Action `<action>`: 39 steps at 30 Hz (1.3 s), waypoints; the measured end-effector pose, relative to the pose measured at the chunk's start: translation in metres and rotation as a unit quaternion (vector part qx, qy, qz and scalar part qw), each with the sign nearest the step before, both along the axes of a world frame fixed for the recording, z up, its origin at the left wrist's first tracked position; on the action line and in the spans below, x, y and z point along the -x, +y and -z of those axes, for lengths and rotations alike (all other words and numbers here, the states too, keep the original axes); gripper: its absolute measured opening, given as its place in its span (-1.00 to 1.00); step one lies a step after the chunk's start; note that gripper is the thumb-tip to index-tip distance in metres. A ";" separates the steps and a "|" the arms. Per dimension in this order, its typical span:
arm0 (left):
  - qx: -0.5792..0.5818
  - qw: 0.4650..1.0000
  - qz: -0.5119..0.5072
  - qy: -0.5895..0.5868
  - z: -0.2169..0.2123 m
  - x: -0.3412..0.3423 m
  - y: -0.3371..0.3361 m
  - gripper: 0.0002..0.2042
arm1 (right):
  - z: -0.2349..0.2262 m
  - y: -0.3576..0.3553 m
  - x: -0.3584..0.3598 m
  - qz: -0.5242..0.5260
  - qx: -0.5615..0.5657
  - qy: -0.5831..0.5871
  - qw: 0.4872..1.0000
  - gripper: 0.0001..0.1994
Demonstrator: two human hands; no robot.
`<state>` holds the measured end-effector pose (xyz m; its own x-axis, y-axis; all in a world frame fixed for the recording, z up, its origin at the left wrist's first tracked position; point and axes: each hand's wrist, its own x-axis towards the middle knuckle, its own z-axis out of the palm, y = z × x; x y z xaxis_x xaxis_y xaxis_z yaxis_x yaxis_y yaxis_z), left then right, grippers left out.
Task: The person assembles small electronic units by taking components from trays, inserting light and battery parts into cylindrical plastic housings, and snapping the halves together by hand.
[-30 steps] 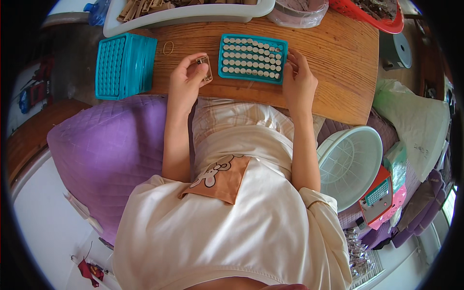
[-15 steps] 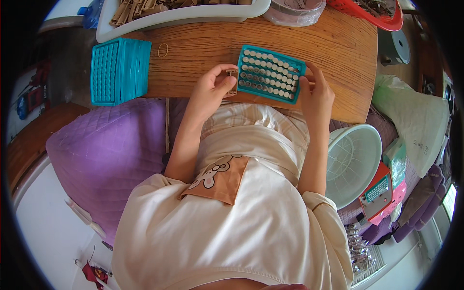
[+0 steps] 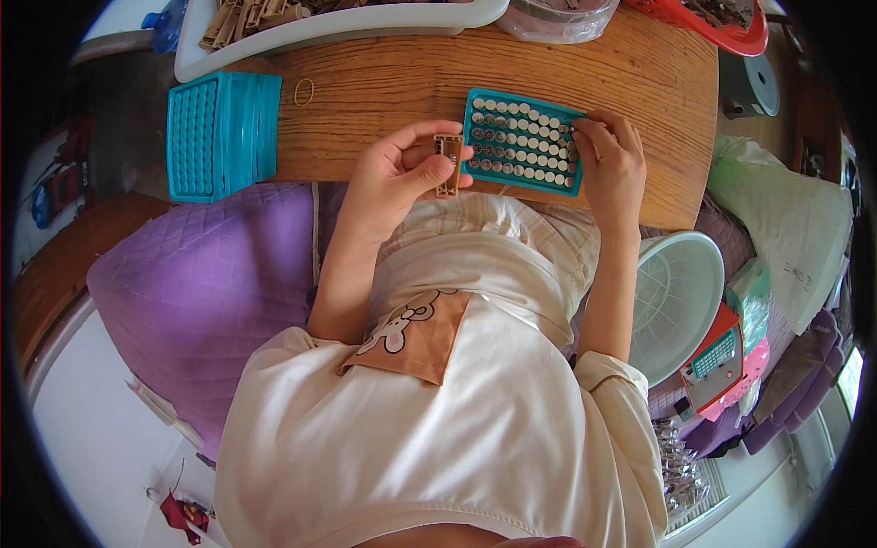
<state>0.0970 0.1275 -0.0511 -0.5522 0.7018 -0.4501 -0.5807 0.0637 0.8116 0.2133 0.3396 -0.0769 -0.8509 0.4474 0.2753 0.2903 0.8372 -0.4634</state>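
Observation:
Between thumb and fingers, my left hand (image 3: 391,181) holds a small brown plastic casing (image 3: 447,164), long and narrow with a hollow, ribbed face showing. Close to its right lies a teal tray (image 3: 525,95) with rows of small round metal discs (image 3: 522,141), most pale and some darker on the left side. My right hand (image 3: 610,155) is at the tray's upper right corner, thumb and fingers drawn together over the discs there. Whatever sits between those fingertips is hidden.
Left on the wooden table (image 3: 384,82) stand stacked teal trays (image 3: 224,137) near a rubber band (image 3: 304,91). Along the far side are a white bin (image 3: 347,26) of brown casings, a plastic-wrapped tub (image 3: 557,23) and a red basket (image 3: 744,38). A pale round basket (image 3: 681,306) is below right.
My left hand has turned the brown casing so that its hollow face shows. My right hand has shifted from the tray's right edge to its upper right corner, fingers now drawn in.

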 end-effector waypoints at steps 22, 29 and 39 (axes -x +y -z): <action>-0.045 0.998 0.033 -0.037 -0.001 -0.019 0.017 -0.69 | -0.006 -0.021 -0.008 0.038 0.048 0.033 0.998 -0.71; -0.059 0.996 0.038 -0.063 -0.008 -0.023 0.022 -0.69 | -0.003 -0.019 -0.005 0.045 0.058 -0.003 0.997 -0.78; -0.034 0.998 0.055 -0.028 -0.015 -0.031 0.024 -0.70 | -0.033 -0.078 -0.005 -0.043 0.170 0.268 0.948 -0.78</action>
<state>0.1282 0.1519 -0.0365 -0.4456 0.7862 -0.4282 -0.6181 0.0758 0.7824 0.2178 0.2619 -0.0439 -0.6677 0.5222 0.5306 -0.1253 0.6238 -0.7715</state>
